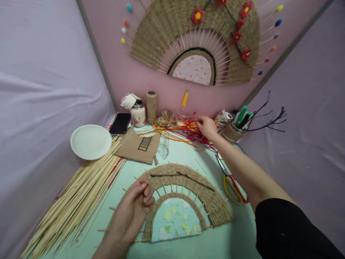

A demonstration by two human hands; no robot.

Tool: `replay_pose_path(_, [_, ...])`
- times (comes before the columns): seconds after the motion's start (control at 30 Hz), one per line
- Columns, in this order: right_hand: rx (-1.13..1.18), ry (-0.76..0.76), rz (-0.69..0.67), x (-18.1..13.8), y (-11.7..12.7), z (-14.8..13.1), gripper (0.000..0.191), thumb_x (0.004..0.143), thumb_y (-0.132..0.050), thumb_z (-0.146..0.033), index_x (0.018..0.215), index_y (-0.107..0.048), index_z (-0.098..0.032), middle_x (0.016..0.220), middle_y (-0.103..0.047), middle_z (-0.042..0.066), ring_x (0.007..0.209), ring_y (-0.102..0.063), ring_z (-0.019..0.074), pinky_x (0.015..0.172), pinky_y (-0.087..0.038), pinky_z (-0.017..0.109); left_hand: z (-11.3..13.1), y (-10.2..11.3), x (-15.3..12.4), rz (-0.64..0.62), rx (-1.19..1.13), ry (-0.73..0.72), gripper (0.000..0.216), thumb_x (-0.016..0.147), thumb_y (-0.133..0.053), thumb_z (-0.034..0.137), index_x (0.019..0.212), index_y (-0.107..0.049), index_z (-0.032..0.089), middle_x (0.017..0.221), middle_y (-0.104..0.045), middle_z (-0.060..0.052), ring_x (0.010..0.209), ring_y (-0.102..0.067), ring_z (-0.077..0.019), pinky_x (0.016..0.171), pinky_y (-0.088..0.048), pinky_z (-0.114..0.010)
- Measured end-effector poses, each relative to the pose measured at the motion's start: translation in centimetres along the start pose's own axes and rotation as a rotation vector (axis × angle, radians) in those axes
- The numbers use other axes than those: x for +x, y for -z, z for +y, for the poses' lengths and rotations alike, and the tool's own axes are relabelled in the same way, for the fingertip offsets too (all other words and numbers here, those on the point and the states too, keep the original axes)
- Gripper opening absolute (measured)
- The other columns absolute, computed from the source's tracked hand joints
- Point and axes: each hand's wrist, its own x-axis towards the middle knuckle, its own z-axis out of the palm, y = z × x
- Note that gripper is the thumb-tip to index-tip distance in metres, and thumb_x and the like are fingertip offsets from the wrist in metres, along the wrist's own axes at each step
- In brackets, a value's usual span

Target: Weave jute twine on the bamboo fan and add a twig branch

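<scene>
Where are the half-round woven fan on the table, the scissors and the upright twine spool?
Woven fan on the table [176,219]: head view, on its painted centre panel.
Scissors [225,172]: head view, where blades meet handles.
Twine spool [151,108]: head view, middle of its wound side.

No word or number can be read. On the cardboard [126,148], beyond the left grip [135,208], is a black printed barcode [145,144]; any digits with it are too small to make out. The clear protractor [162,150], beyond the left grip and nearer the wearer than the right grip [207,127], bears scale marks too faint to read. Print on the can [223,121], just right of the right grip, is illegible.
</scene>
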Motion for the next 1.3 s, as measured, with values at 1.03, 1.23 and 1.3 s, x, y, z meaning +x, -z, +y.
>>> replay_pose_path(1.03, [0.989, -0.381, 0.262, 4.9, 7.4, 1.9, 0.012, 0.071, -0.063, -0.007, 0.064, -0.056, -0.014, 0.057, -0.059, 0.000, 0.056, -0.062, 0.0120, 0.066, -0.055, 0.030, -0.2, -0.6, -0.2, -0.055, 0.095, -0.041, 0.009, 0.076, -0.063, 0.016, 0.079, -0.055, 0.015, 0.063, -0.045, 0.003, 0.052, -0.039, -0.0052, 0.048, -0.034, -0.017])
replay_pose_path(1.23, [1.106, -0.306, 0.230, 1.5, 10.1, -1.6, 0.007, 0.073, -0.063, -0.014, 0.068, -0.057, -0.014, 0.062, -0.062, 0.000, 0.059, -0.062, 0.0109, 0.065, -0.053, 0.026, -0.4, -0.3, -0.1, -0.090, 0.134, -0.060, 0.012, 0.073, -0.066, 0.018, 0.079, -0.056, 0.015, 0.064, -0.048, 0.003, 0.052, -0.041, -0.0046, 0.048, -0.034, -0.016])
replay_pose_path(1.3, [1.105, -0.253, 0.217, -0.6, 11.3, -3.6, 0.008, 0.073, -0.064, -0.020, 0.071, -0.058, -0.015, 0.065, -0.063, -0.001, 0.061, -0.062, 0.0109, 0.061, -0.051, 0.024, -0.5, -0.4, -0.1, -0.094, 0.181, -0.105, 0.013, 0.072, -0.068, 0.019, 0.080, -0.058, 0.015, 0.065, -0.051, 0.003, 0.053, -0.044, -0.0052, 0.050, -0.035, -0.016])
